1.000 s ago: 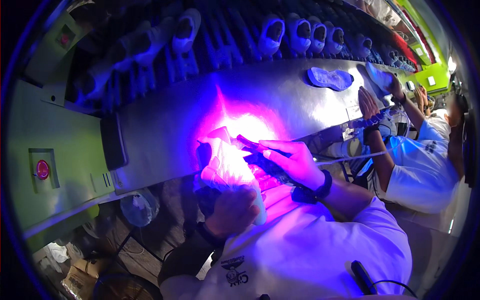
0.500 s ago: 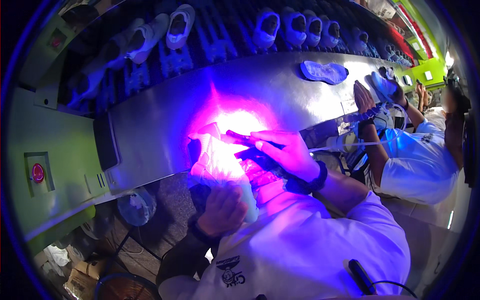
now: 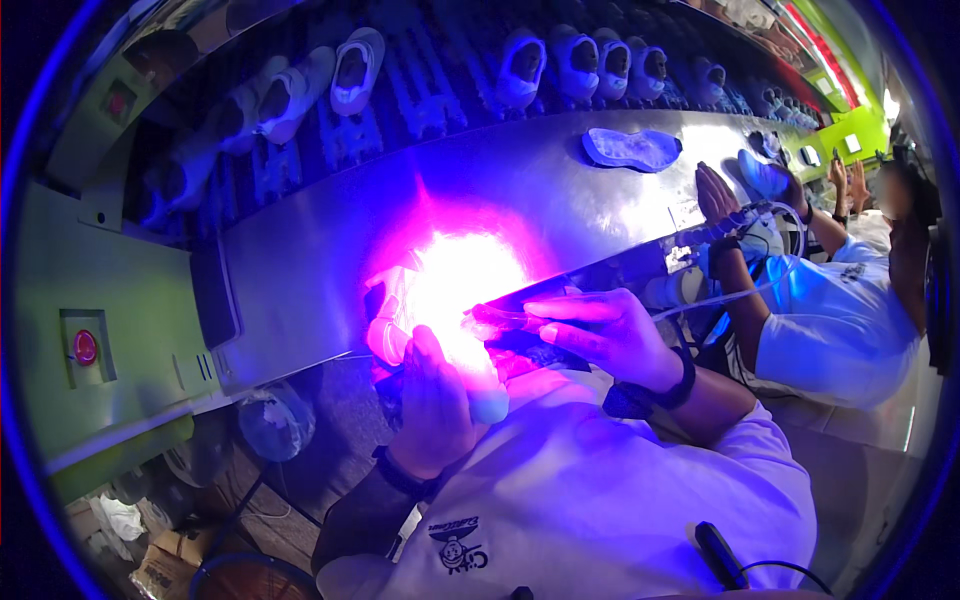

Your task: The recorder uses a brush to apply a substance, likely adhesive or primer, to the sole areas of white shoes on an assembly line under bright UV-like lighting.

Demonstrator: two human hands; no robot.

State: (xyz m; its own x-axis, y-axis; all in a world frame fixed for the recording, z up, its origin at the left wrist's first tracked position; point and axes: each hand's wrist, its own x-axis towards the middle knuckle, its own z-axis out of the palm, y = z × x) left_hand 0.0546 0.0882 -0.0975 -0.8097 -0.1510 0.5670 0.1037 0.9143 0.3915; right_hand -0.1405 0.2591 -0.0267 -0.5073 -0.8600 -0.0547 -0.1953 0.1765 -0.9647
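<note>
A pale shoe [image 3: 388, 338] lies tilted at the near edge of the metal bench, its middle washed out by very bright pink-white light. My left hand [image 3: 435, 410] presses along the shoe's near side, fingers straight and together, steadying it. Between thumb and fingers, my right hand [image 3: 620, 335] pinches a slender dark stick-like tool [image 3: 505, 320]. The tool points left toward the shoe; glare hides its tip and any contact. A dark wristband [image 3: 683, 378] circles my right wrist.
The metal bench [image 3: 300, 250] bears a flat insole-shaped piece [image 3: 632, 149]. Behind it, several pale shoes [image 3: 521, 68] sit on a dark rack. A green panel with a red button [image 3: 85, 347] is at left. At right, a co-worker's hands [image 3: 715, 195] are over the bench.
My left hand has gone from curled fingers to straight ones, higher along the shoe. My right hand has moved slightly right and down with the tool. The glare covers more of the shoe.
</note>
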